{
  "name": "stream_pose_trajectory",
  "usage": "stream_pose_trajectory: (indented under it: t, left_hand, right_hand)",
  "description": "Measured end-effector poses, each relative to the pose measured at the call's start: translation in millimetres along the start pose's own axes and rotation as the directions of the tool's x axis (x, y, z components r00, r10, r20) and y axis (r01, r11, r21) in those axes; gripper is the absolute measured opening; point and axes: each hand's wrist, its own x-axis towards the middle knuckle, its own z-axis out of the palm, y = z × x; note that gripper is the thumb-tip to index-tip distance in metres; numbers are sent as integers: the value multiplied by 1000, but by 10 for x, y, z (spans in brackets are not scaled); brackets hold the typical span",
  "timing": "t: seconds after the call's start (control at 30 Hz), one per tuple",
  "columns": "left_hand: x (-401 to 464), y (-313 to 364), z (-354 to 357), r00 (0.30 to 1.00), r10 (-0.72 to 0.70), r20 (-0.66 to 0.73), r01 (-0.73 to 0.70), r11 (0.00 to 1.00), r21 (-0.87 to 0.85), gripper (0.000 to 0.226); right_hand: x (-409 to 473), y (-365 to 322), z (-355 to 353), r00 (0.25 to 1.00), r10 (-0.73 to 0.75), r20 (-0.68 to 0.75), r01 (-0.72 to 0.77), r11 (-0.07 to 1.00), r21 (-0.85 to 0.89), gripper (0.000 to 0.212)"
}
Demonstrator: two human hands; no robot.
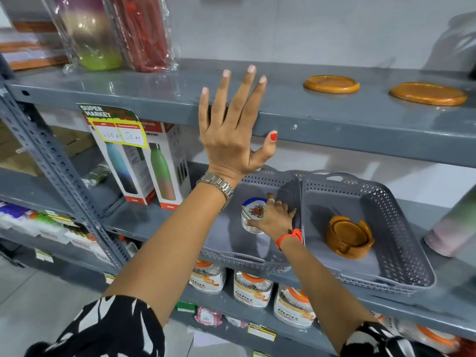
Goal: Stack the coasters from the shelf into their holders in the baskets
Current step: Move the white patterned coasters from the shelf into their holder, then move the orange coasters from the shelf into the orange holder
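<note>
Two round orange-brown coasters lie on the upper grey shelf (296, 117), one (331, 84) left of the other (428, 93). On the shelf below stand two grey perforated baskets. The left basket (231, 256) holds a stack of white patterned coasters (253, 210) in a clear holder, and my right hand (277, 219) grips that stack from the right side. The right basket (401, 253) holds a brown wooden holder (349, 237) with brown coasters in it. My left hand (231, 132) is raised with fingers spread, in front of the upper shelf's edge, holding nothing.
Wrapped bottles (116, 32) stand on the upper shelf at the left. Boxed bottles (154, 163) with a price tag stand left of the baskets. A pale bottle (453, 228) lies at the far right. Jars (253, 288) fill the shelf underneath.
</note>
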Motion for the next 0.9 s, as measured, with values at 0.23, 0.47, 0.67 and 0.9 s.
stream_pose_trajectory:
  t: [0.23,0.47,0.67,0.9]
  left_hand:
    - [14,15,-38,999,21,30,-20,1000,-3,60]
    - [6,44,-122,995,-5,98,7,1000,-18,62]
    - [77,157,-203,982,-54,180,58,998,-17,63]
    - [206,393,-204,970,-69,234,84,995,-52,62]
  right_hand:
    - [-584,-97,-397,916,-72,-395,119,988,95,73]
    - [-1209,-70,-961,603,-120,-789,394,905,163,43]
    - [-1487,-110,-1708,148,-99,-984,511,860,-10,21]
    - [-1164,-289,-2799,575,-83,-814,216,975,54,46]
